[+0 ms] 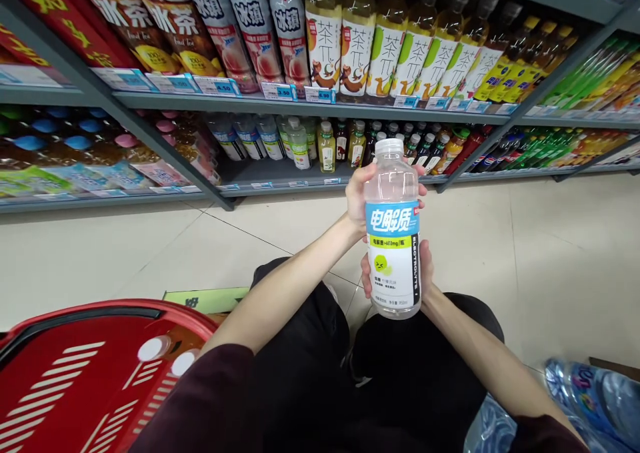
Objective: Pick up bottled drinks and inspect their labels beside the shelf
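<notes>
A large clear electrolyte drink bottle (393, 259) with a white cap and a blue, white and lime label stands upright in front of me, its label facing me. My left hand (357, 193) is wrapped round its upper part, with fingertips showing past the far side. Lower down, my right hand (427, 271) grips the bottle from behind, its fingers showing at the left edge. The bottle covers most of both palms. Beyond it, smaller drink bottles (300, 145) stand on the bottom shelf.
A red shopping basket (55, 373) with white-capped bottles (154, 348) is at my left. Shelves (260, 103) of tea bottles (324, 39) and price tags run across ahead. Large water bottles (595, 393) lie at lower right. A green-yellow sign (205, 299) lies beside the basket.
</notes>
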{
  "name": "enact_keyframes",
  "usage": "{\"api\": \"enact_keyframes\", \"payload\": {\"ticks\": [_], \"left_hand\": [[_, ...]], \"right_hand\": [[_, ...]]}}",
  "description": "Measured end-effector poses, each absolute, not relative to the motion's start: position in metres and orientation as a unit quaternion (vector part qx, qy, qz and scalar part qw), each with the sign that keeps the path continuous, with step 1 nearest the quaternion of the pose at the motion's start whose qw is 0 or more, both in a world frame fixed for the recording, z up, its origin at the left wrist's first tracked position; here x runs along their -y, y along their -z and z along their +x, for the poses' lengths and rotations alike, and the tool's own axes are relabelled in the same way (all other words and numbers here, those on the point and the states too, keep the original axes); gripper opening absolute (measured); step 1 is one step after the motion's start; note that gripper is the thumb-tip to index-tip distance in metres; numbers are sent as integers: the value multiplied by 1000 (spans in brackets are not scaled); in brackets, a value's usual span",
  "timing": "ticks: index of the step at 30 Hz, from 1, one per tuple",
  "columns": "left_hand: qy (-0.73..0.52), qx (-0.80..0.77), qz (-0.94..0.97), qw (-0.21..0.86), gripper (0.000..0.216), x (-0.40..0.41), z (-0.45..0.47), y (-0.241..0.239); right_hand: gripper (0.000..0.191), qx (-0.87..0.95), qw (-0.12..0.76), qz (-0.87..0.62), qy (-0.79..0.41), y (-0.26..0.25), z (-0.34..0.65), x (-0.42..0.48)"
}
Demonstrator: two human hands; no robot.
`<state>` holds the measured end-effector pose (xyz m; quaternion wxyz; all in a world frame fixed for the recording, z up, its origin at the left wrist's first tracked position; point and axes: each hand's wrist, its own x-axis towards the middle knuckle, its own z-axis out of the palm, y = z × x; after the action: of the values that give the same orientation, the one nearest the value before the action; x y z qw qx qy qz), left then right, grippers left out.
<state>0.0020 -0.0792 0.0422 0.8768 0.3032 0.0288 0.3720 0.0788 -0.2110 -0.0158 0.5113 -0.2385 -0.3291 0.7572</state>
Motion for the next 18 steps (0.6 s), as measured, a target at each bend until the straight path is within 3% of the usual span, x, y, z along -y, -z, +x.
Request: {"api": "enact_keyframes", "payload": {"ticks": [5, 18], "left_hand": [[-369, 11, 269, 890, 54, 73, 4, -37], [-370, -34, 287, 883, 62, 73, 5, -40]], "right_hand": [[93, 304, 505, -239, -772, 15, 84, 209], [93, 283, 502, -265, -773, 12, 83, 210]]}}
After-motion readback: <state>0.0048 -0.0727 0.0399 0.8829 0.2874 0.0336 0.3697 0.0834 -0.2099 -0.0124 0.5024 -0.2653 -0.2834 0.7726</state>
